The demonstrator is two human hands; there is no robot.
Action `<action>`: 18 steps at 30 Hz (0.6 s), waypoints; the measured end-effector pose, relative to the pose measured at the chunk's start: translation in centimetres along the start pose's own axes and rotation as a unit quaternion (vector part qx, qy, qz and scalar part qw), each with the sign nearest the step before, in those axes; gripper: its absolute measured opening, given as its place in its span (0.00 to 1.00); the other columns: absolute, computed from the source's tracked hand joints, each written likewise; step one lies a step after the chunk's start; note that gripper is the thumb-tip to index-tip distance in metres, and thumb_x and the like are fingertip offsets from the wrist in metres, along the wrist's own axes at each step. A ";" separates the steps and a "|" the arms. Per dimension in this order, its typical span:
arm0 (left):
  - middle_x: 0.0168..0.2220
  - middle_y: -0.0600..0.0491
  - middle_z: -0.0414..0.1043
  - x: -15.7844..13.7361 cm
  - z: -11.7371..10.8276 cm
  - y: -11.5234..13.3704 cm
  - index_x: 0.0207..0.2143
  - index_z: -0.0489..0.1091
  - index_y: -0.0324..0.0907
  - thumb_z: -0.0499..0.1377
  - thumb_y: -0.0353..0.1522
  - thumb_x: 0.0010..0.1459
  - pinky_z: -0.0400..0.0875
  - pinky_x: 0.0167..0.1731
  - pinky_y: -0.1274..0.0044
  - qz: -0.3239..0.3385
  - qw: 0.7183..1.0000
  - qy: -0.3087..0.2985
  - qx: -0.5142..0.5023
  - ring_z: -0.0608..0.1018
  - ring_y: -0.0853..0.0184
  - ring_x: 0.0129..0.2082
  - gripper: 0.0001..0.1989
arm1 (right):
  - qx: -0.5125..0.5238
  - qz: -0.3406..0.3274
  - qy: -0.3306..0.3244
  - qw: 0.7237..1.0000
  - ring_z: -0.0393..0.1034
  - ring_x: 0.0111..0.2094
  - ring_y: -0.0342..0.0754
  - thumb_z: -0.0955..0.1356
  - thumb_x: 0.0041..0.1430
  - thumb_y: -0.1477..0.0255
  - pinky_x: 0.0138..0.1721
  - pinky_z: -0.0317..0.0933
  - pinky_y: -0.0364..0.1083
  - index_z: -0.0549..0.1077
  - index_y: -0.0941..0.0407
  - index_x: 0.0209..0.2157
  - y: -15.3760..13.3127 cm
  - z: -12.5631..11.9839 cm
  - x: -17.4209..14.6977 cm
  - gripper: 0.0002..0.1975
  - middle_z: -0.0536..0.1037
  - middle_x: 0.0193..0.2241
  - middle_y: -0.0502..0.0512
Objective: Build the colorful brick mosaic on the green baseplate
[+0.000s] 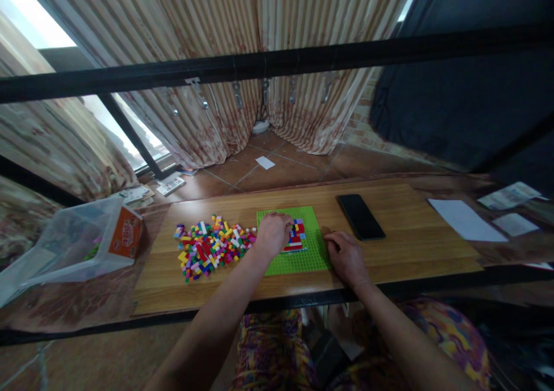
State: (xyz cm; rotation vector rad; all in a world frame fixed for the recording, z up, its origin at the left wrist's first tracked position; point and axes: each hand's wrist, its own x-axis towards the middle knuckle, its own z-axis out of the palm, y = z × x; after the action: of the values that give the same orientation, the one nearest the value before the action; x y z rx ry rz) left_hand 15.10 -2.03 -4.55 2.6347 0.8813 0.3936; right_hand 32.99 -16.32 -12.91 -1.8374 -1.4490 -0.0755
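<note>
A green studded baseplate (318, 255) lies on the wooden board. On its middle is a flat cluster of small toy building bricks (298, 229) in red, blue, white and other colours. My left hand (273, 232) reaches over the plate's upper left part, fingers pinched together at the left side of the cluster; whatever is between the fingertips is hidden. Beside the plate's right edge rests my right hand (347, 256), its fingers curled in and the fingertips at the edge. Whether they grip the edge or something small I cannot tell.
Left of the plate spreads a pile of loose multicoloured bricks (212, 246). A black phone (360, 216) lies right of the plate on the wooden board (415, 246). At far left stands a clear plastic box (82, 241) with an orange label. White paper (465, 219) overlaps the board's right side.
</note>
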 end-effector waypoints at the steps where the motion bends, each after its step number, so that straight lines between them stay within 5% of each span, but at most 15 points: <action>1: 0.34 0.51 0.79 -0.1 0.1 0.0 0.32 0.77 0.43 0.55 0.25 0.56 0.66 0.51 0.72 0.003 1.000 0.001 0.001 0.77 0.65 0.37 0.11 | 0.001 -0.001 0.001 1.000 0.70 0.37 0.51 0.62 0.58 0.75 0.41 0.64 0.50 0.75 0.55 0.32 0.0 0.0 0.0 0.10 0.77 0.33 0.57; 5: 0.32 0.51 0.78 -0.4 0.5 -0.2 0.28 0.76 0.43 0.55 0.26 0.57 0.66 0.49 0.71 0.001 0.999 0.033 0.005 0.76 0.65 0.36 0.11 | 0.005 -0.007 0.005 1.000 0.70 0.37 0.51 0.62 0.59 0.76 0.41 0.64 0.50 0.75 0.55 0.31 0.0 0.0 0.0 0.10 0.77 0.32 0.57; 12: 0.33 0.52 0.78 -0.7 1.5 0.3 0.29 0.78 0.43 0.57 0.26 0.54 0.67 0.46 0.74 -0.102 0.988 0.104 -0.056 0.76 0.66 0.36 0.09 | 0.003 -0.012 0.008 1.000 0.71 0.37 0.51 0.62 0.59 0.75 0.41 0.64 0.49 0.74 0.55 0.32 0.2 0.1 -0.1 0.10 0.77 0.33 0.57; 18: 0.37 0.50 0.78 -0.2 1.0 1.1 0.31 0.78 0.41 0.58 0.24 0.50 0.68 0.46 0.75 -0.199 0.971 0.077 -0.108 0.76 0.65 0.41 0.10 | 0.000 -0.014 0.005 1.000 0.71 0.38 0.51 0.61 0.58 0.75 0.41 0.65 0.50 0.75 0.55 0.32 0.2 0.1 -0.2 0.10 0.77 0.33 0.57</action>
State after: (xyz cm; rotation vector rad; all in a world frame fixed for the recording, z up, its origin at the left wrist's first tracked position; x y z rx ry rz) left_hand 15.87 -3.21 -5.08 2.1826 1.3043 0.5568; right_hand 33.09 -16.43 -13.16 -1.8136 -1.4684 -0.0987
